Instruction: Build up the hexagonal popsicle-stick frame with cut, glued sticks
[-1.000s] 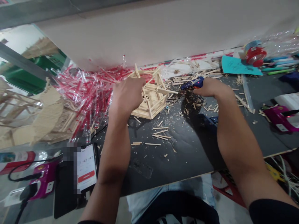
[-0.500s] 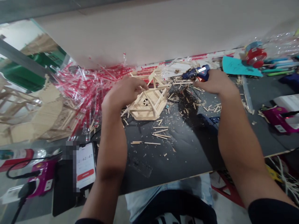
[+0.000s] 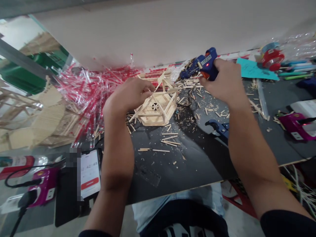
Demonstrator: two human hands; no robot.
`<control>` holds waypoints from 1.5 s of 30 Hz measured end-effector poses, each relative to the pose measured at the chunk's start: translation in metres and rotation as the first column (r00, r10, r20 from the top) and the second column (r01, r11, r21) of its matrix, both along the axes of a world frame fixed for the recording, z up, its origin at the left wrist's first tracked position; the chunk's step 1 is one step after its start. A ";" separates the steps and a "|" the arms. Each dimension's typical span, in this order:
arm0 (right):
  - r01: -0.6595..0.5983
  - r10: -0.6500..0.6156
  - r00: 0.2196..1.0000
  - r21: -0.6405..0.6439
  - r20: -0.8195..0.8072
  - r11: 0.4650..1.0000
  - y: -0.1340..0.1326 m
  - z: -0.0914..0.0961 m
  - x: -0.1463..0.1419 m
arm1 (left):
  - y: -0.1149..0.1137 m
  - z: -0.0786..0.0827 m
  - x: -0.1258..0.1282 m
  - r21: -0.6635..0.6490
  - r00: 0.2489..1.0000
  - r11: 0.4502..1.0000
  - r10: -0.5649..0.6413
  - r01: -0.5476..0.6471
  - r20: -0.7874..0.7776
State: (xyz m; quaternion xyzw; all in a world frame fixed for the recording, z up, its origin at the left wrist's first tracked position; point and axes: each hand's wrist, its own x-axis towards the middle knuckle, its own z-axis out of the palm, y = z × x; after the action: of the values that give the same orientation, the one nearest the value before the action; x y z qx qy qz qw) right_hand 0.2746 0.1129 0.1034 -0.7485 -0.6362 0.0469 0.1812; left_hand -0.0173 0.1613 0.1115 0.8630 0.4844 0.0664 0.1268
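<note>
Digits "42:48" on the phone screen (image 3: pixel 90 172)

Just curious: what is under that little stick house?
The pale hexagonal wooden-stick house is over a black table mat strewn with stick offcuts. The left hand grips it; its base hides the spot directly beneath.

surface: black table (image 3: pixel 197 164) | on it: stick house (image 3: pixel 158 112), loose sticks (image 3: pixel 169 140), phone (image 3: pixel 90 172), red-striped wrappers (image 3: pixel 93 89), blue-handled tool (image 3: pixel 221 128)

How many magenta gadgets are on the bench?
2: one magenta gadget lower left beside the phone; the other far right, beyond the right hand gripping the glue gun. The left hand holds the stick model. Clutter may hide more.
</note>
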 end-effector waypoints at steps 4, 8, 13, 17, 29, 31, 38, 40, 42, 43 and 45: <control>-0.029 0.028 0.999 0.064 0.016 0.998 0.004 -0.009 -0.002 | -0.005 0.007 -0.003 0.002 0.999 1.000 0.006 -0.006 0.031; -0.072 0.065 0.996 0.131 0.057 0.989 0.012 -0.024 0.001 | -0.006 0.010 -0.006 -0.017 0.999 0.999 -0.026 0.026 0.041; -0.125 0.112 0.989 0.142 0.098 0.982 0.013 -0.030 0.002 | -0.007 0.010 -0.009 -0.041 0.998 0.998 -0.038 0.040 0.048; -0.113 0.104 0.987 0.068 0.122 0.991 0.008 -0.019 -0.004 | -0.008 0.012 -0.010 -0.048 0.998 0.998 -0.030 0.033 0.052; -0.090 0.097 0.982 -0.051 0.160 0.995 0.005 -0.010 -0.011 | -0.005 0.010 -0.012 -0.075 0.996 0.995 -0.056 0.061 0.065; -0.090 0.099 0.982 -0.063 0.162 0.994 0.004 -0.010 -0.010 | -0.005 0.009 -0.013 -0.081 0.996 0.995 -0.058 0.064 0.069; -0.081 0.083 0.991 -0.025 0.107 0.996 0.004 -0.009 -0.009 | -0.005 0.010 -0.012 -0.092 0.997 0.995 -0.033 0.040 0.069; -0.082 0.084 0.992 -0.017 0.099 0.996 0.005 -0.010 -0.008 | -0.006 0.010 -0.011 -0.088 0.997 0.996 -0.027 0.033 0.066; -0.086 0.086 0.991 -0.005 0.100 0.996 0.006 -0.012 -0.006 | -0.006 0.010 -0.011 -0.085 0.998 0.996 -0.023 0.028 0.063; -0.089 0.088 0.991 0.002 0.102 0.996 0.006 -0.014 -0.005 | -0.006 0.010 -0.011 -0.087 0.998 0.996 -0.021 0.026 0.061; -0.087 0.085 0.991 0.012 0.104 0.996 0.008 -0.016 -0.004 | -0.006 0.011 -0.011 -0.095 0.998 0.995 -0.018 0.023 0.059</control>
State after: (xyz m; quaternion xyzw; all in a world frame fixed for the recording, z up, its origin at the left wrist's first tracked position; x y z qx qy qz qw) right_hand 0.2708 0.1206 0.0871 -0.7204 -0.6766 0.0109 0.1521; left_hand -0.0285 0.1552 0.1222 0.8586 0.4743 0.0670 0.1827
